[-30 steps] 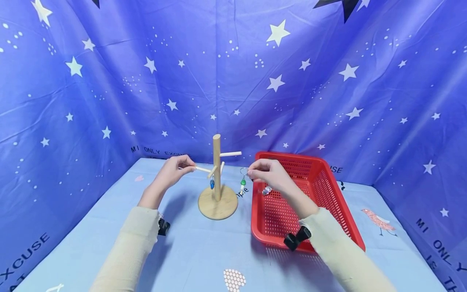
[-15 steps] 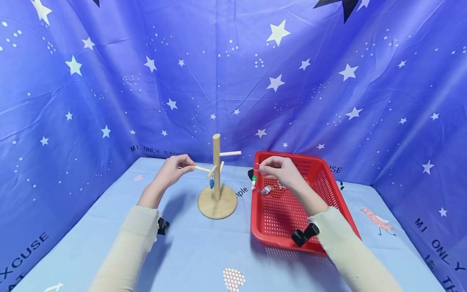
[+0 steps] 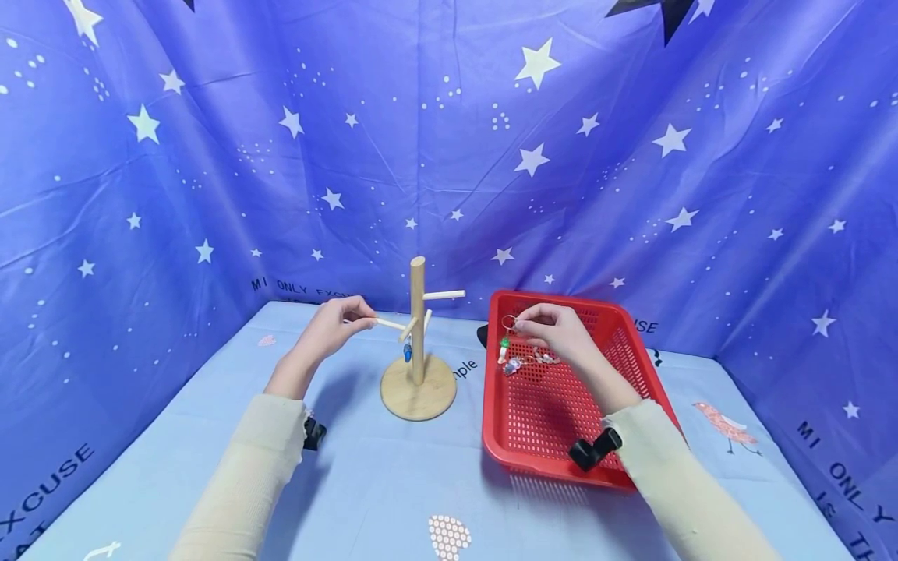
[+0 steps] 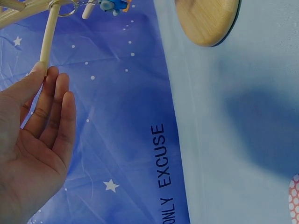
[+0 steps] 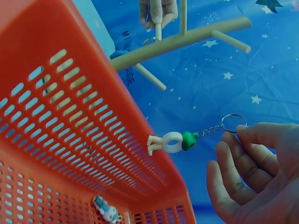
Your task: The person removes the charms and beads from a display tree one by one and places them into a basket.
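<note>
Between thumb and fingertips, my left hand (image 3: 339, 324) pinches the end of a peg (image 4: 48, 37) on the wooden peg stand (image 3: 418, 335). A blue figure keychain (image 3: 408, 352) hangs by its ring from that same peg, close to the post. Over the left part of the red basket (image 3: 495, 421), my right hand (image 3: 557, 331) pinches the metal ring of a keychain with a green-and-white figure (image 5: 174, 141). Its figure dangles from a short chain. More keychains (image 3: 514, 365) lie in the basket below the hand, partly covered by it.
The stand's round base (image 3: 418, 401) rests on the light blue tablecloth (image 3: 365, 483), left of the basket. Another peg (image 3: 445, 295) sticks out to the right near the top of the post. A dark blue star-patterned curtain (image 3: 449, 156) closes off the back.
My right hand has moved right with the green-and-white figure keychain, from beside the basket to above it. The left hand stays on the peg.
</note>
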A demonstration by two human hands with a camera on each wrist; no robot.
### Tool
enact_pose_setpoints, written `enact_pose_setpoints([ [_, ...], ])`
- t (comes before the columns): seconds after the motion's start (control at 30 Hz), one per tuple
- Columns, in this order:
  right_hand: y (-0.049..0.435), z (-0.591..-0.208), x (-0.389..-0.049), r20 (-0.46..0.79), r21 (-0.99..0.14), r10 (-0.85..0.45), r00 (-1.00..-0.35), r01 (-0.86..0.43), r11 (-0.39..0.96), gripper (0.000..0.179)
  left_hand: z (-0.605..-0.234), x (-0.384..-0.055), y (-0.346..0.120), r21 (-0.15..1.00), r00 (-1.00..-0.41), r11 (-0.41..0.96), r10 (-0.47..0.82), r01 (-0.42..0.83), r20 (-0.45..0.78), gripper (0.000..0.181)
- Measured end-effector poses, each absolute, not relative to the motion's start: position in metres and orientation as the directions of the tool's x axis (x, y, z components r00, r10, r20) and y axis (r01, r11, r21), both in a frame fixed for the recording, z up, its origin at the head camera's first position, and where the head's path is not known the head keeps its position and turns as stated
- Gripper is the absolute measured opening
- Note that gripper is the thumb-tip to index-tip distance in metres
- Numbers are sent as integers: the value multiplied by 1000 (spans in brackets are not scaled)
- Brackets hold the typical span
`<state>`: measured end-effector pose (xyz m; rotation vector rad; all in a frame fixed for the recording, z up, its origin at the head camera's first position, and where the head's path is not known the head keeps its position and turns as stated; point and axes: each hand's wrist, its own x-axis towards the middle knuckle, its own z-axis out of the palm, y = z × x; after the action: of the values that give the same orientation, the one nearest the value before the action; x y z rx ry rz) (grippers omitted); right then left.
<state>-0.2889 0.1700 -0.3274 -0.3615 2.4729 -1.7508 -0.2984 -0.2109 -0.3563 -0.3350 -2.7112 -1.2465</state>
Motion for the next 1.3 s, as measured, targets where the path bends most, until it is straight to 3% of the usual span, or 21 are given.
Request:
enact_pose_setpoints([
  [0.5, 184, -348, -300, -4, -924, -193, -981, -71, 377, 28, -358, -299, -209, 730, -965, 632, 142, 259, 220, 6],
  [0.77, 194, -361, -312, -90, -945, -203, -975, 19, 326, 17, -358, -299, -210, 733, -964, 627, 145, 265, 225, 6],
  [1.3, 218, -379, -325, -241, -862, -228, -943, 100, 496, 18, -359, -299, -211, 732, -954, 615, 147, 295, 261, 6],
])
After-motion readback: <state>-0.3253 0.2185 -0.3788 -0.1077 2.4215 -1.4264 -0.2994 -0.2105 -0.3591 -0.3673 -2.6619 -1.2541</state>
